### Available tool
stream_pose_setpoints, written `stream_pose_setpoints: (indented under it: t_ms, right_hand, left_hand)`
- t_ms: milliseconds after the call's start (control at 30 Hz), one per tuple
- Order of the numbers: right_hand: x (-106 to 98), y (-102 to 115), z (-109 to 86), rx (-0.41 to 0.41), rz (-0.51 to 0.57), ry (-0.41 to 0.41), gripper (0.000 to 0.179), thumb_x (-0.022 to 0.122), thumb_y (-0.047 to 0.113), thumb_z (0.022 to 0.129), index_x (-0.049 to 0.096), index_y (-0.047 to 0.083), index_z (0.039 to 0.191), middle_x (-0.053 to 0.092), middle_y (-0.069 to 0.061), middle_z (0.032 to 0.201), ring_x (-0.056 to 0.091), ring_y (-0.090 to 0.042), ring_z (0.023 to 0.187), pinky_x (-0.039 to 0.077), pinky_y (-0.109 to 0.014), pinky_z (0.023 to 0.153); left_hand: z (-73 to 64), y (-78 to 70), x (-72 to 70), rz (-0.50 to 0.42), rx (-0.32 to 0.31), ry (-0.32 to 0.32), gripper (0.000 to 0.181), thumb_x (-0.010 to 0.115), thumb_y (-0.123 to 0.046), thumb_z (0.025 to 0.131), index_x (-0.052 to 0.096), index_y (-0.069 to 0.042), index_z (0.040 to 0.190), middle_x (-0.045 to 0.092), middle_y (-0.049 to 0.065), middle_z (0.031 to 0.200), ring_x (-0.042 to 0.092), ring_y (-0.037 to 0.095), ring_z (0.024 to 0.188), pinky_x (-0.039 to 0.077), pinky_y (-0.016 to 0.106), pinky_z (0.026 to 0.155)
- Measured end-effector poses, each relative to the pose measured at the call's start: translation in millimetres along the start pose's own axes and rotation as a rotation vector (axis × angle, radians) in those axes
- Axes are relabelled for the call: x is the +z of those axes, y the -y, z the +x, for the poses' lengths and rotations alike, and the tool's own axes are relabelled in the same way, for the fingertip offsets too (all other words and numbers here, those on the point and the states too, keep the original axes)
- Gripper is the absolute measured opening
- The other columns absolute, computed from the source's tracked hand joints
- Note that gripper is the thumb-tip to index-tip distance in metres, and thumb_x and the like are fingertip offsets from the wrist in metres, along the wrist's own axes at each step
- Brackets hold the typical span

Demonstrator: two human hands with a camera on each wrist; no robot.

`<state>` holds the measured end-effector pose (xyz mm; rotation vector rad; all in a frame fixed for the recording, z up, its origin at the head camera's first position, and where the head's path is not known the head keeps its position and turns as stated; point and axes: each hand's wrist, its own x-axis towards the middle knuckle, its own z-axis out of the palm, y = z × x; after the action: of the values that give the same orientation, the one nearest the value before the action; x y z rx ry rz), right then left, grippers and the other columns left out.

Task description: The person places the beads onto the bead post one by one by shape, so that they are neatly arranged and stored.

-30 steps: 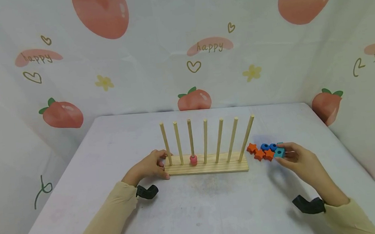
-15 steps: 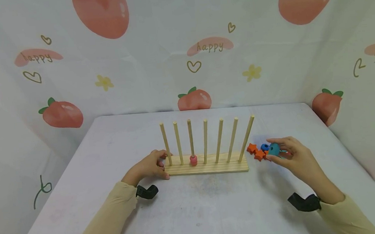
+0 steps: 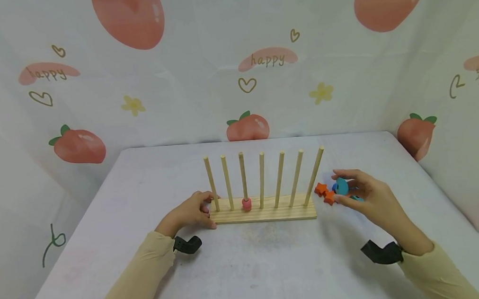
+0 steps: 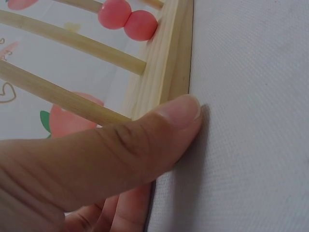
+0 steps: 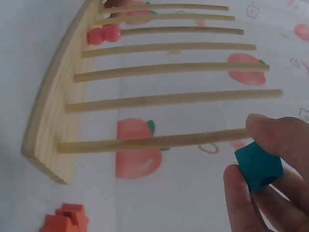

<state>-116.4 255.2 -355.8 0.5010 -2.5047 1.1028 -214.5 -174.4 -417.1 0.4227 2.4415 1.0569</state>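
A wooden peg rack [image 3: 266, 214] with several upright pegs stands mid-table. Two pink round beads [image 4: 140, 25] are stacked on its third peg from the left. My left hand [image 3: 191, 214] grips the rack's left end, the thumb lying along the front edge in the left wrist view. Right of the rack, my right hand [image 3: 369, 195] pinches a teal cube bead [image 5: 259, 165] between thumb and fingers, raised over the loose beads. A hole shows in one face of the cube. Orange star beads [image 3: 329, 197] lie just beyond the rack's right end.
A blue bead [image 3: 334, 187] and another teal bead [image 3: 357, 198] are partly hidden behind the right hand. The white tabletop [image 3: 254, 267] stretches in front of the rack. Behind it hangs a white cloth [image 3: 191, 92] printed with peaches.
My right hand has lifted the teal cube bead from the pile and moved it up and slightly left, turning it. The left hand and the rack have stayed in place.
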Motion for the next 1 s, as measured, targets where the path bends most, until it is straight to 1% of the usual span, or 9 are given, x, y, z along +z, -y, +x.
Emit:
stream_pose_setpoints:
  t_ms: [133, 200, 333, 467, 567, 667, 733, 867, 1000]
  right_hand:
    - [-2, 4, 4.5, -0.006, 0.057, -0.029, 0.047, 0.078, -0.003, 0.076, 0.059, 0.005, 0.118, 0.062, 0.019, 0.112, 0.06, 0.005, 0.088, 0.049, -0.009, 0.075]
    - [-3, 8, 6.7, -0.018, 0.091, -0.048, 0.046, 0.077, -0.007, 0.075, 0.059, 0.003, 0.116, 0.062, 0.02, 0.111, 0.061, 0.002, 0.086, 0.049, -0.01, 0.075]
    - [-3, 15, 10.8, -0.045, 0.11, -0.082, 0.05, 0.077, -0.012, 0.073, 0.061, 0.002, 0.118, 0.06, 0.019, 0.108, 0.059, 0.001, 0.086, 0.048, -0.008, 0.078]
    - [-3, 22, 15.4, -0.099, 0.129, -0.112, 0.054, 0.076, -0.015, 0.07, 0.061, 0.0, 0.12, 0.058, 0.014, 0.11, 0.056, -0.001, 0.089, 0.046, -0.008, 0.084]
    - [-4, 29, 20.0, -0.153, 0.181, -0.13, 0.055, 0.076, -0.017, 0.07, 0.06, -0.004, 0.121, 0.056, 0.008, 0.11, 0.056, -0.003, 0.092, 0.045, -0.011, 0.087]
    - [-3, 37, 24.8, -0.184, 0.232, -0.144, 0.055, 0.075, -0.018, 0.069, 0.059, -0.007, 0.121, 0.055, 0.005, 0.11, 0.058, -0.004, 0.095, 0.047, -0.013, 0.087]
    - [-2, 43, 27.3, -0.185, 0.245, -0.157, 0.055, 0.074, -0.018, 0.07, 0.059, -0.007, 0.122, 0.054, 0.005, 0.11, 0.059, -0.004, 0.093, 0.048, -0.013, 0.085]
    - [1, 52, 31.5, -0.148, 0.257, -0.174, 0.052, 0.073, -0.015, 0.074, 0.059, -0.006, 0.123, 0.054, 0.007, 0.112, 0.061, -0.003, 0.089, 0.05, -0.015, 0.079]
    - [4, 58, 35.3, -0.139, 0.322, -0.168, 0.049, 0.073, -0.013, 0.075, 0.057, -0.008, 0.122, 0.053, 0.004, 0.111, 0.064, -0.003, 0.086, 0.052, -0.017, 0.076]
  left_hand:
    - [1.1, 0.6, -0.3, -0.003, 0.018, -0.002, 0.073, 0.089, -0.006, 0.062, 0.054, -0.006, 0.127, 0.044, 0.016, 0.117, 0.047, 0.022, 0.091, 0.04, 0.03, 0.075]
    - [1.4, 1.3, -0.6, -0.005, 0.028, -0.002, 0.073, 0.089, -0.005, 0.062, 0.056, -0.008, 0.126, 0.043, 0.016, 0.116, 0.046, 0.022, 0.09, 0.04, 0.03, 0.074]
    - [2.3, 3.0, -0.5, -0.019, 0.035, -0.003, 0.073, 0.089, -0.004, 0.061, 0.056, -0.008, 0.126, 0.043, 0.016, 0.116, 0.046, 0.022, 0.089, 0.04, 0.03, 0.072]
    - [1.8, 1.9, -0.8, -0.024, 0.03, -0.006, 0.073, 0.089, -0.004, 0.061, 0.056, -0.008, 0.127, 0.043, 0.016, 0.117, 0.046, 0.022, 0.09, 0.041, 0.03, 0.073]
    - [1.3, 1.0, -0.9, -0.023, 0.026, -0.009, 0.074, 0.088, -0.004, 0.062, 0.056, -0.008, 0.128, 0.043, 0.017, 0.118, 0.047, 0.022, 0.091, 0.041, 0.03, 0.073]
    - [1.8, 2.1, -0.3, -0.017, 0.025, -0.01, 0.074, 0.089, -0.004, 0.062, 0.055, -0.009, 0.128, 0.043, 0.017, 0.119, 0.047, 0.022, 0.092, 0.041, 0.03, 0.073]
    - [2.5, 3.0, 0.2, -0.011, 0.024, -0.011, 0.074, 0.089, -0.005, 0.062, 0.055, -0.009, 0.128, 0.043, 0.016, 0.119, 0.047, 0.022, 0.092, 0.041, 0.03, 0.074]
    - [3.3, 3.8, 0.7, 0.001, 0.026, -0.008, 0.075, 0.089, -0.006, 0.062, 0.055, -0.009, 0.129, 0.044, 0.016, 0.119, 0.048, 0.022, 0.093, 0.042, 0.03, 0.074]
    - [3.5, 3.6, 0.7, 0.001, 0.03, -0.001, 0.076, 0.089, -0.007, 0.063, 0.055, -0.008, 0.13, 0.044, 0.017, 0.121, 0.048, 0.022, 0.094, 0.043, 0.03, 0.075]
